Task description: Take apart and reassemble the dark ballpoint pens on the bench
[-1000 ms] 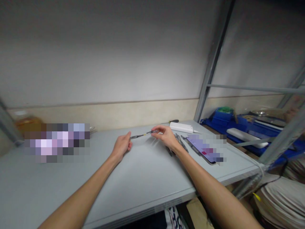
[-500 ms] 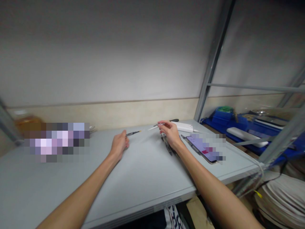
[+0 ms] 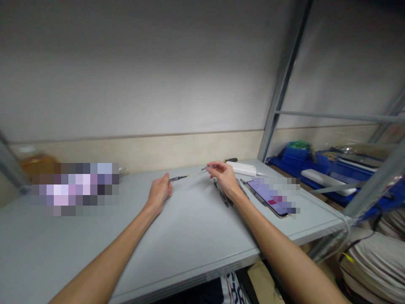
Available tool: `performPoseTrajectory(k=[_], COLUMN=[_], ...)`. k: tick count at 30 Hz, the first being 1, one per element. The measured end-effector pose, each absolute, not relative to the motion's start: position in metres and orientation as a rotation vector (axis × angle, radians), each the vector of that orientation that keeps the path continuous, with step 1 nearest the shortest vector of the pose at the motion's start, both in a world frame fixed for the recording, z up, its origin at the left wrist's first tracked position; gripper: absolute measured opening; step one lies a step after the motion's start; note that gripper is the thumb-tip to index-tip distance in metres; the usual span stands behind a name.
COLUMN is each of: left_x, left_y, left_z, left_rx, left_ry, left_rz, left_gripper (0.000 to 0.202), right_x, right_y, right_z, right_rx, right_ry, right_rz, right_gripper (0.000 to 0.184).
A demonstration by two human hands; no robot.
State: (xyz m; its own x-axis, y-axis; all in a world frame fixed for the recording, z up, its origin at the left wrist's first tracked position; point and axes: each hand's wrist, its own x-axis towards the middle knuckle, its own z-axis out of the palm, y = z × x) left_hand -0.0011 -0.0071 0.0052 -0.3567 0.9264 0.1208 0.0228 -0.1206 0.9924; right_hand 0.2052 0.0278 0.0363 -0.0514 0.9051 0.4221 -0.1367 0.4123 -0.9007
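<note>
In the head view, my left hand (image 3: 160, 190) is closed around a slim dark pen (image 3: 179, 178), whose yellowish tip points right. Across a small gap, my right hand (image 3: 223, 174) pinches a thin, light pointed piece (image 3: 204, 169) between thumb and fingers. Blur hides what kind of piece it is. Below that hand, several grey pens (image 3: 222, 195) lie on the grey table (image 3: 177, 236), partly covered by my wrist. Another grey pen (image 3: 255, 193) rests to the right, alongside a phone (image 3: 268, 196) with a lit screen.
A white power strip (image 3: 242, 169) and a dark-handled tool (image 3: 232, 160) lie behind my right hand. Blurred-out items (image 3: 76, 185) and an amber container (image 3: 34, 160) stand at left. A metal post (image 3: 281, 88) rises at the right, with blue trays (image 3: 294, 156) beyond it.
The light piece in my right hand appears shorter and has drawn slightly back between the fingers. My left hand and its pen have barely moved.
</note>
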Motion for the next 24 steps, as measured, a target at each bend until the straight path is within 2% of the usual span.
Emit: performPoseTrajectory(k=[24], left_x=[-0.0039], left_y=[-0.0077], left_z=[0.0077], left_rx=[1.123], left_ry=[1.527], left_rz=[1.571], left_gripper=[0.036], right_x=[0.2062], right_y=[0.0301], right_z=[0.0365], right_rx=[-0.717], right_ry=[-1.136], right_rz=[1.166], right_gripper=[0.018])
